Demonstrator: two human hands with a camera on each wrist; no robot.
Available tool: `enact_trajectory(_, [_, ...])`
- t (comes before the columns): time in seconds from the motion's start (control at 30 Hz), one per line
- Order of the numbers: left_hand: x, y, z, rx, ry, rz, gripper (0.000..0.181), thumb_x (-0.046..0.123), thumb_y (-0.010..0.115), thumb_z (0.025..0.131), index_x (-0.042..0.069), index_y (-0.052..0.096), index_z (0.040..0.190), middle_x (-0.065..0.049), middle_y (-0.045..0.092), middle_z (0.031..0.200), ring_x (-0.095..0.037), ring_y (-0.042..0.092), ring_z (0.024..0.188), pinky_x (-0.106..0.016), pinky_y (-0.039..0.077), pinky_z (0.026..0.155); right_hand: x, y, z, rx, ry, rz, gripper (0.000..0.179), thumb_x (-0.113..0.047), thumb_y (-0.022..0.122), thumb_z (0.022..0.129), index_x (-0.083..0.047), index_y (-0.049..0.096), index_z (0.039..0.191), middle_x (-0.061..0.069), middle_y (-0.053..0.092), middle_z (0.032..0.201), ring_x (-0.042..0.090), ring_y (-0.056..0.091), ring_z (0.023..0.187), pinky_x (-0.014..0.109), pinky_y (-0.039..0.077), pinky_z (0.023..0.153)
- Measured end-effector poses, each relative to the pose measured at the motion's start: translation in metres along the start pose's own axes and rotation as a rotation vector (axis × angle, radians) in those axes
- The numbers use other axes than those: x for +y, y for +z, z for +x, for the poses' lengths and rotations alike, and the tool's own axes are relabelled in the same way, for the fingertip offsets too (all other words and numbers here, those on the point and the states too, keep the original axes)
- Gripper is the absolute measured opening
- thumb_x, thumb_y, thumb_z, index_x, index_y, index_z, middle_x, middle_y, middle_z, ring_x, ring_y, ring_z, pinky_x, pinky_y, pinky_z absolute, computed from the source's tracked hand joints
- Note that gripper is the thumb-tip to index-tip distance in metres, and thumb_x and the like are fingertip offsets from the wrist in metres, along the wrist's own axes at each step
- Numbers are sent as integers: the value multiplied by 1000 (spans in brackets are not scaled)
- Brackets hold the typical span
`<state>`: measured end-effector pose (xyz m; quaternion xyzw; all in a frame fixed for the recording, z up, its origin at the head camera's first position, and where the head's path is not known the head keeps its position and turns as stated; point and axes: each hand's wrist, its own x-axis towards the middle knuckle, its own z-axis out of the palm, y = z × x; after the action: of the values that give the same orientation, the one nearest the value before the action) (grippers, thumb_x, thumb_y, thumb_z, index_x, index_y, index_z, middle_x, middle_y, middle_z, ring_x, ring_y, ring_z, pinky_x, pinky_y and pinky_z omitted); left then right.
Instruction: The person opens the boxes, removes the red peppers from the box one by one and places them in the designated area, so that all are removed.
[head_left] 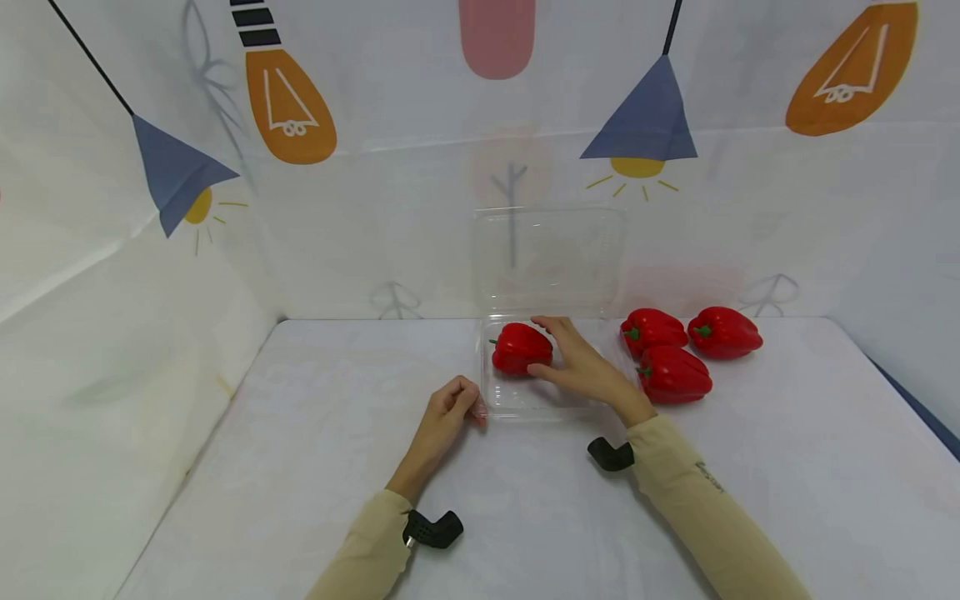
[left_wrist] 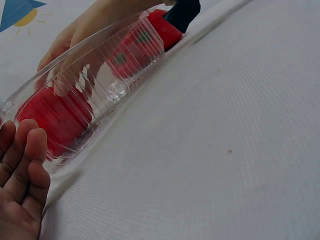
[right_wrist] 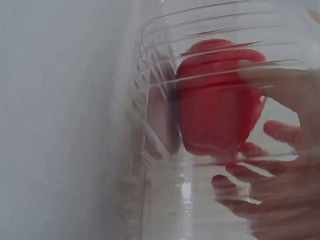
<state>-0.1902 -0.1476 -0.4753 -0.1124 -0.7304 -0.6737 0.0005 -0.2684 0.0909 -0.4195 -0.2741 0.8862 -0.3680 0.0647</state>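
A red bell pepper (head_left: 521,350) lies on its side in a clear plastic clamshell box (head_left: 517,412), its stem pointing left in the head view. My right hand (head_left: 581,367) reaches into the box from the right, fingers spread. Its thumb is right at the pepper's lower right side, and in the right wrist view the other fingers (right_wrist: 225,190) stand apart from it. At the box's front left corner is my left hand (head_left: 447,410), its fingers (left_wrist: 36,145) loosely bent with the fingertips beside the clear wall.
Several more red peppers (head_left: 675,375) lie close together just right of the box. Behind, the clear lid (head_left: 550,258) stands upright against a white curtain (head_left: 360,225) printed with lamps and bulbs. White cloth covers the table (head_left: 315,417).
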Motion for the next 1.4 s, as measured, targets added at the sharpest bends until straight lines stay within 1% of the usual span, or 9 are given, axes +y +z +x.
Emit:
enact_trajectory(0.07, [0, 0, 1, -3, -10, 5, 24, 15, 46, 100, -5, 53, 90, -6, 58, 71, -10, 60, 64, -22, 52, 68, -1, 1, 2, -7, 7, 2, 77, -30, 70, 84, -13, 26, 145, 11, 36, 142, 30, 39, 132, 52, 37, 107])
enact_trajectory(0.17, [13, 1, -2, -6, -30, 7, 22, 11, 45, 100, -6, 53, 89, -12, 58, 72, -11, 60, 64, -22, 52, 68, -2, 4, 5, -22, 21, -2, 78, -31, 70, 84, -14, 25, 146, 10, 36, 140, 29, 41, 131, 50, 39, 106])
enact_trajectory(0.3, [31, 2, -5, -10, -34, 10, 20, 7, 45, 99, -8, 53, 88, -16, 58, 73, -12, 60, 64, -23, 52, 68, -5, 6, 10, -35, 38, -9, 79, -31, 70, 84, -15, 24, 146, 10, 38, 139, 30, 43, 129, 49, 41, 104])
enact_trajectory(0.63, [32, 3, -7, -14, -42, 9, 20, 8, 44, 99, -7, 53, 89, -16, 58, 74, -12, 60, 65, -23, 52, 68, -10, 12, 16, -22, 112, -45, 75, -32, 68, 85, -13, 28, 145, 13, 37, 136, 34, 46, 124, 51, 44, 100])
enact_trajectory(0.77, [32, 3, -7, -15, -39, 6, 19, 7, 44, 99, -6, 53, 89, -11, 58, 73, -13, 60, 65, -23, 52, 68, -11, 13, 16, -20, 131, -32, 73, -31, 69, 83, -13, 30, 142, 13, 38, 135, 32, 47, 122, 49, 47, 97])
enact_trajectory(0.97, [30, 3, -7, -13, -38, 10, 19, 7, 44, 99, -5, 53, 88, -4, 58, 71, -13, 60, 65, -24, 53, 68, -11, 16, 16, -41, 147, -7, 71, -30, 69, 80, -11, 33, 138, 10, 51, 129, 27, 52, 115, 46, 51, 93])
enact_trajectory(1.03, [27, 3, -6, -13, -39, 10, 19, 7, 44, 99, -6, 53, 88, -5, 58, 71, -14, 61, 64, -25, 53, 68, -12, 16, 15, -39, 146, -2, 71, -29, 69, 79, -12, 34, 138, 10, 52, 127, 26, 53, 113, 45, 51, 93])
enact_trajectory(1.23, [6, 1, -1, -13, -52, -8, 20, 9, 44, 100, -6, 54, 91, -10, 58, 73, -15, 61, 64, -28, 54, 67, -12, 16, 11, -32, 120, -8, 71, -27, 68, 79, -11, 34, 139, 12, 52, 127, 28, 53, 113, 47, 50, 93])
enact_trajectory(1.4, [3, 2, -1, 2, -40, 10, 23, 14, 45, 100, -5, 54, 91, -11, 58, 74, -12, 60, 64, -26, 54, 67, -14, 16, 10, -8, 115, -11, 71, -29, 68, 77, -15, 35, 138, 8, 52, 127, 26, 52, 112, 46, 51, 90])
